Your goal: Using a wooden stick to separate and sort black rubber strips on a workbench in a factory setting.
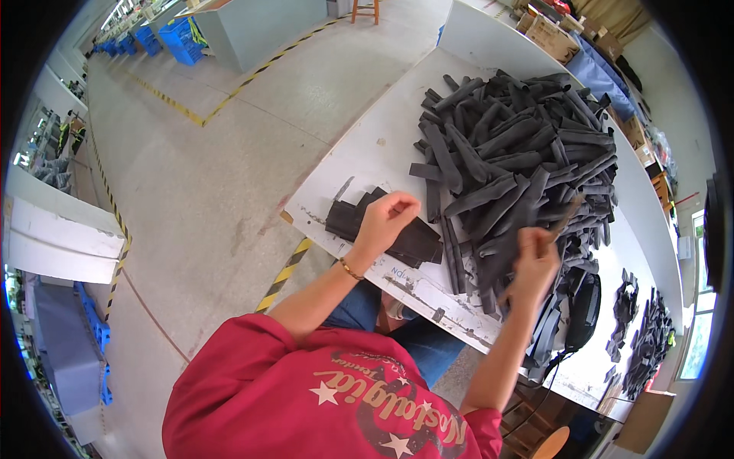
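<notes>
My left hand (388, 220) is closed in a pinch above a small stack of flat black fabric pieces (417, 243) near the table's front edge. Whatever its fingertips may hold is too small to make out. On the right, my right hand (534, 264) is closed around a thin, brownish, stick-like tool (567, 217), smeared by motion. A blurred dark strip lies by that hand; whether I touch it, I cannot tell. Beyond both hands rises a large heap of dark grey fabric tubes (512, 138), some lying loose toward the front edge.
The white table (359, 145) has a raised back panel (497, 38). A black pouch-like object (585, 310) with a cord sits right of the heap, and more dark pieces (650, 344) lie farther right. A wooden stool (547, 444) stands below the table's right part.
</notes>
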The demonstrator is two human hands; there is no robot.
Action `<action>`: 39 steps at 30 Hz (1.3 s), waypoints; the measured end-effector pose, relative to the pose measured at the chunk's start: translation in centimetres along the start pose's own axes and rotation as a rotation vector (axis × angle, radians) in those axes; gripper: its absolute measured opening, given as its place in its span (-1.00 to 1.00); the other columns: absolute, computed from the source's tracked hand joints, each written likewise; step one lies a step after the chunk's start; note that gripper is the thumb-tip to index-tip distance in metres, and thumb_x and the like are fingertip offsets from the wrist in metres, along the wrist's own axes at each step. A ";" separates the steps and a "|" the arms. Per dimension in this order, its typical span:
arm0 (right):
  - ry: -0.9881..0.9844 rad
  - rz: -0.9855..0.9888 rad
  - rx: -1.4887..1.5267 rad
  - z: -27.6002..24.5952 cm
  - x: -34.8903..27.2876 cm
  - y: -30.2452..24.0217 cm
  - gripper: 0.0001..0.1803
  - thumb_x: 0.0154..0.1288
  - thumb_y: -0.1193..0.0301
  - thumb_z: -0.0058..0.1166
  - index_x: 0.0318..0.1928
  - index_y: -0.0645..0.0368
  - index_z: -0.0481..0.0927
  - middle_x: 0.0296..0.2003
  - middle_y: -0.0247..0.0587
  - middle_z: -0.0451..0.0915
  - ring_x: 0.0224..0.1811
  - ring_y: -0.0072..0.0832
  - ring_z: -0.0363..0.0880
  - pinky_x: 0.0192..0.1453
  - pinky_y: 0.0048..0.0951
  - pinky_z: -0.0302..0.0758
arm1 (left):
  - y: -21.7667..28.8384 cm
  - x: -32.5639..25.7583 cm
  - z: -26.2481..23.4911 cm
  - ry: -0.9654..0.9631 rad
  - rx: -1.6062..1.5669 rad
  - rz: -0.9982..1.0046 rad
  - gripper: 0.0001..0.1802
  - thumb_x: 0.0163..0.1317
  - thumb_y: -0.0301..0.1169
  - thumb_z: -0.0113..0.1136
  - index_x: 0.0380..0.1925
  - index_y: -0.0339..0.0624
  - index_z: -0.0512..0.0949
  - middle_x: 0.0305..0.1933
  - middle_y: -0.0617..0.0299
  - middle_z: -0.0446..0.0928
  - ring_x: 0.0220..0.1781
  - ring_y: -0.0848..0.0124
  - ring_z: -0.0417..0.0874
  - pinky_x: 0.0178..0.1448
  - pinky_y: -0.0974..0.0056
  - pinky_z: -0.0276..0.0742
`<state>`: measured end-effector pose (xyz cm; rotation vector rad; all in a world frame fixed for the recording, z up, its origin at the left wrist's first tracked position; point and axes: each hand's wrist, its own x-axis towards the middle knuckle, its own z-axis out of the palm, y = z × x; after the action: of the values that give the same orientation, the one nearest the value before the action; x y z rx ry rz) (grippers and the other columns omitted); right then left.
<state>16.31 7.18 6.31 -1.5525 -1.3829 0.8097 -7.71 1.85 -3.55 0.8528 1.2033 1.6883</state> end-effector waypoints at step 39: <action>-0.532 -0.300 -0.554 -0.5 -5.7 10.0 -0.72 0.30 0.26 0.05 -0.07 0.09 0.62 -0.38 -0.03 0.59 -0.31 -0.06 0.59 -0.25 -0.20 0.46 | -3.1 1.9 2.5 -0.666 0.772 0.607 -0.95 0.04 -0.43 0.23 -0.52 -0.13 0.59 -0.38 0.28 0.54 -0.12 0.20 0.48 -0.01 0.19 0.42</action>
<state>19.92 1.50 -3.08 -1.5196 -2.3206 0.7121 -5.37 4.96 -5.69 2.2246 1.1581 1.1312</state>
